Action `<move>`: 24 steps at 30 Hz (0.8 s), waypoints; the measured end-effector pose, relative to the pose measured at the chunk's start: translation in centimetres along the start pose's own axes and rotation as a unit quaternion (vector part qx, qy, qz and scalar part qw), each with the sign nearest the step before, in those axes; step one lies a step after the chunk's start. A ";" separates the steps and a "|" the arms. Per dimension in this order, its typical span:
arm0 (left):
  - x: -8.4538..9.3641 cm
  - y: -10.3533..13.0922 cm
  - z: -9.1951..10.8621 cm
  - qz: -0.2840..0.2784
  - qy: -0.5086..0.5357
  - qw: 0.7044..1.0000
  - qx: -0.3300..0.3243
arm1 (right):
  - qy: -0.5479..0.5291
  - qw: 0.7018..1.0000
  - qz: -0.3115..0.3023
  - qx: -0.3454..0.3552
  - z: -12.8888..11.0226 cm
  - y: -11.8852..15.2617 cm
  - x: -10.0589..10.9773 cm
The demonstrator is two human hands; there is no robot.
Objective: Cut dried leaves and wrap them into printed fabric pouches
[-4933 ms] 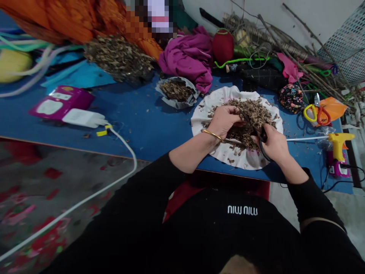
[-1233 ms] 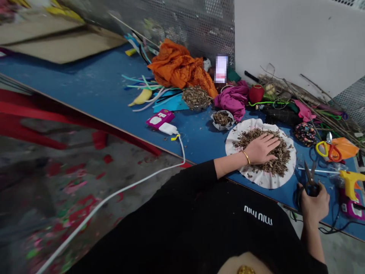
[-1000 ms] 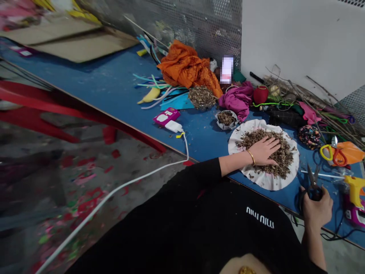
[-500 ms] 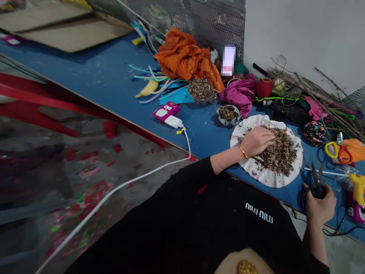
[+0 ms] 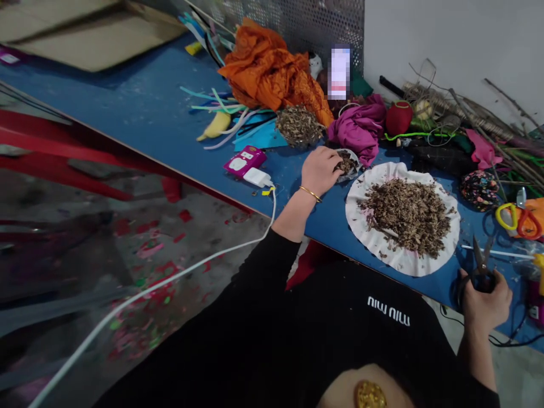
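My left hand [image 5: 319, 170], with a gold bangle at the wrist, is closed on the left side of a small bowl [image 5: 353, 174] with a pale crinkled lining, holding dark dried bits. Its fingertips are partly hidden at the rim. To its right lies a round, ruffled white cloth [image 5: 359, 218] with a broad heap of brown dried plant bits [image 5: 410, 215] spread over it. At the table's front edge on the right, my right hand [image 5: 487, 297] grips black-handled scissors [image 5: 482, 260], blades pointing away from me and parted.
Behind the small bowl are a bowl of dried plant pieces [image 5: 300, 126], orange cloth [image 5: 272, 68] and magenta cloth [image 5: 359, 130]. A purple power socket [image 5: 244, 161] trails a white cable [image 5: 182, 266] past the table edge. Twigs [image 5: 510, 147] and yellow-and-red-handled scissors [image 5: 516, 221] lie right.
My left hand has left the heap on the white cloth and moved left and back to the small bowl. My right hand keeps hold of the scissors. The view has shifted slightly.
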State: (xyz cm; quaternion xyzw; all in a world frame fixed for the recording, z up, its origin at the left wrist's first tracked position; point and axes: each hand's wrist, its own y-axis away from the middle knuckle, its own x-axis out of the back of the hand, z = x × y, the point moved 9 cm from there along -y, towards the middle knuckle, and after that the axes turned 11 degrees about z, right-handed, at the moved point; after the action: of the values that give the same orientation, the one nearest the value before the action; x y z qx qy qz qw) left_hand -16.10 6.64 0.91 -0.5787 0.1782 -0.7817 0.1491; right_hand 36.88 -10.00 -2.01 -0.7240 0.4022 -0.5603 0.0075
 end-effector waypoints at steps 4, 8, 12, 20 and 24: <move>-0.5 0.3 -0.2 -0.029 -0.026 0.999 0.017 | 0.016 0.999 -0.015 -0.028 0.0 -0.1 0.1; -0.8 -0.4 -1.2 -0.041 -0.056 0.996 0.049 | 0.027 0.999 -0.018 -0.035 0.1 -0.1 0.0; -0.9 -0.8 -1.9 -0.052 -0.071 0.994 0.072 | 0.021 0.999 -0.006 -0.024 0.1 0.0 0.1; -1.0 -0.9 -1.0 -0.048 -0.086 0.995 0.013 | 0.020 1.000 -0.015 -0.013 0.3 0.1 -0.3; -1.6 -1.2 -0.8 -0.077 -0.102 0.992 -0.012 | 0.016 1.000 -0.016 -0.008 0.4 0.1 -0.6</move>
State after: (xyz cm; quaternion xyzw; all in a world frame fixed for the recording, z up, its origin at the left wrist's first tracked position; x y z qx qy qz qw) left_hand -16.46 8.47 -0.12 -0.6696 0.1261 -0.7253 0.0987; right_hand 37.16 -9.94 -2.67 -0.7212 0.3953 -0.5687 -0.0132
